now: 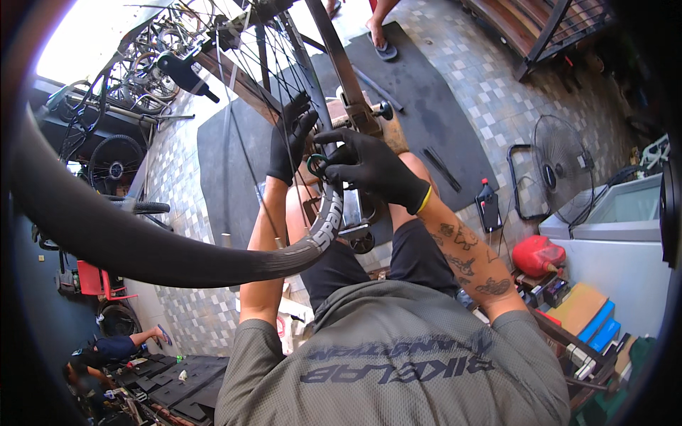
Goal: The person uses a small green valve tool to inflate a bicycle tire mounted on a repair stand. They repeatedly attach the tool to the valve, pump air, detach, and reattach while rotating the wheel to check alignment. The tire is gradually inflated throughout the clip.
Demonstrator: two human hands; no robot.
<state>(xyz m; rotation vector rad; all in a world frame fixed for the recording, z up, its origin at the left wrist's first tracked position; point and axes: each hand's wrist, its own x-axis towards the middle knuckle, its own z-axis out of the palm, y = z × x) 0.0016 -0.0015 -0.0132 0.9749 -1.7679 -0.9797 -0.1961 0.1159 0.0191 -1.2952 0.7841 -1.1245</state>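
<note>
A bicycle wheel with a black tyre (177, 250) stands upright in a metal truing stand (339, 67), its near side sweeping toward the left. My right hand (373, 167), in a black glove, comes from the right side of the rim. Its thumb and fingers hold a small green ring-shaped spoke wrench (315, 165) by the spokes. On the other side, my left hand (288, 142), also gloved in black, is raised beside the spokes with its fingers apart. Spokes partly cover it, so any contact with them cannot be made out.
A black mat (444, 92) covers part of the tiled floor, with thin black rods (442, 169) on it. To the right are a black bottle (488, 206), a fan (561, 167) and a red container (538, 255). Bicycles (145, 67) crowd the far left; another person (117, 351) is lower left.
</note>
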